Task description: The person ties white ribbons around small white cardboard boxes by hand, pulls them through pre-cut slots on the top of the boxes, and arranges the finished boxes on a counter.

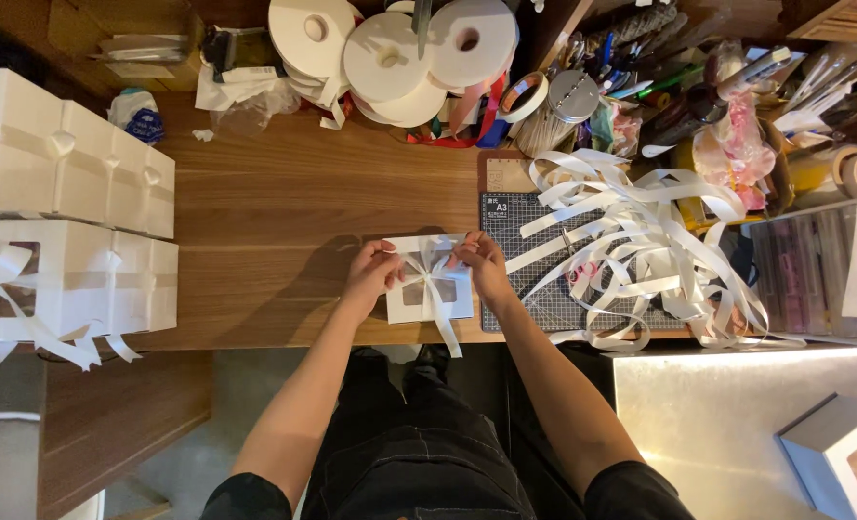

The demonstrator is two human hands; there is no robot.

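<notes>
gift box [428, 284] at the near edge of the surface [284, 193], cutting mat [534, 260] just right of it under a ribbon heap [640, 241], stacked window boxes [62, 221] far left, ribbon rolls [390, 48] behind

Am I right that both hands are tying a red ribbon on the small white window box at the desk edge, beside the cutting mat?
Not quite: the ribbon is white, not red, as the head view shows. The rest holds: the left hand and right hand are both at the ribbon on the small white window box, at the desk edge beside the cutting mat.
</notes>
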